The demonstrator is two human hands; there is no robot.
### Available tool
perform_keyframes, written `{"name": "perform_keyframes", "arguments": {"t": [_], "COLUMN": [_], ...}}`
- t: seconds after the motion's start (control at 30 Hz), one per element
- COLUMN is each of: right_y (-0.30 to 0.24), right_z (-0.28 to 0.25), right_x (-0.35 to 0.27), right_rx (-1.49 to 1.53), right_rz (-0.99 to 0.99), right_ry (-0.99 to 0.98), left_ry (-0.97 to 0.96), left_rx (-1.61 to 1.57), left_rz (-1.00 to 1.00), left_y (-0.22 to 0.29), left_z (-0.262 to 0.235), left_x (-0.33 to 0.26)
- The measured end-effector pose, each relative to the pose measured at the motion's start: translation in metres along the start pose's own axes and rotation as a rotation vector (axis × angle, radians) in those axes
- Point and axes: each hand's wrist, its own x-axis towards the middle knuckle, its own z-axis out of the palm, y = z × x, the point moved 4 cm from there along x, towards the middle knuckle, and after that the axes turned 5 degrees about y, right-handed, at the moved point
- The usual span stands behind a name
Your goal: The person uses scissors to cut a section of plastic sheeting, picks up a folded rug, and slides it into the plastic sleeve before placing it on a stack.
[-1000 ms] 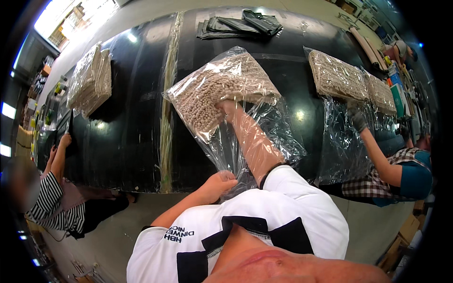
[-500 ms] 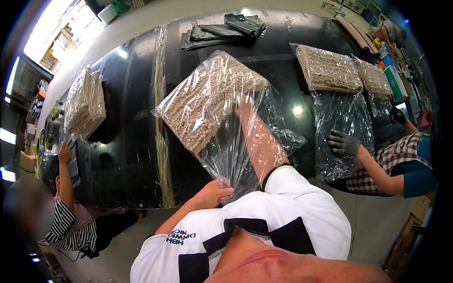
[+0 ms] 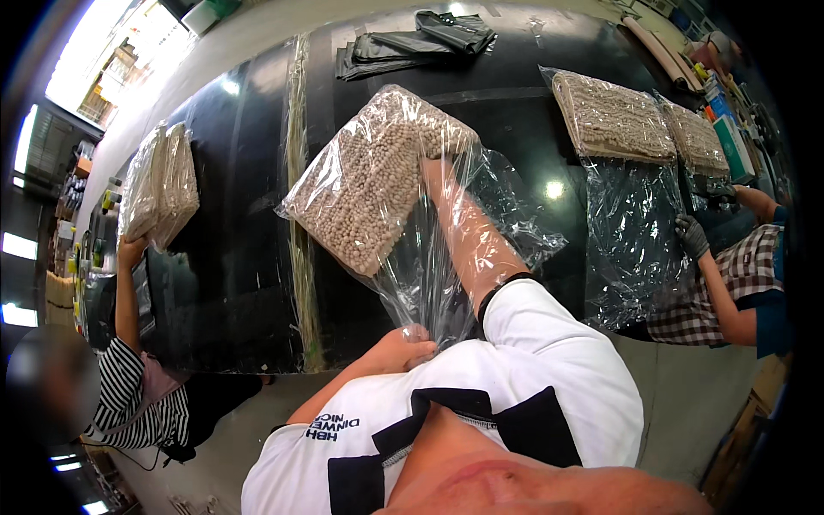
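A beige, knobbly folded rug [image 3: 369, 172] lies tilted inside a clear plastic bag [image 3: 506, 206] on the black table in front of me. My left hand [image 3: 402, 348] is closed on the gathered mouth of the bag, close to my body. Through that mouth my right arm reaches into the bag. My right hand [image 3: 436, 168] is at the rug's near right side, its fingers hidden by the folds.
Dark folded plastic bags [image 3: 421, 47] lie at the table's [image 3: 232, 283] far side. Bagged rugs stand at left [image 3: 159, 184] and lie at right [image 3: 614, 116]. A co-worker's hand [image 3: 133, 251] touches the left one; a gloved hand [image 3: 691, 236] is at the right. Yellowish strips [image 3: 299, 172] cross the table.
My hands keep nearly the same places on the bag and in it. The left co-worker's hand has risen to the bagged rug. The right co-worker's gloved hand has moved right, off the clear bag's middle.
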Motion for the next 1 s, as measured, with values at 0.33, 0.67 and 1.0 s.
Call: {"name": "perform_keyframes", "arguments": {"t": [0.33,0.67,1.0], "right_y": [0.096,-0.011,-0.001], "right_z": [-0.203,-0.304,-0.219], "right_x": [-0.132,-0.183,-0.062], "right_rx": [0.018,-0.759,-1.179], "right_rz": [-0.219,-0.561,-0.101], "right_ry": [0.001,0.411,-0.14], "left_ry": [0.125,0.605,0.697], "left_rx": [-1.053,-0.457,-0.308], "left_rz": [0.173,0.308,0.285], "left_y": [-0.015,-0.006,-0.016], "left_z": [-0.06,-0.1,-0.16], "left_x": [0.07,0.074,0.048]}}
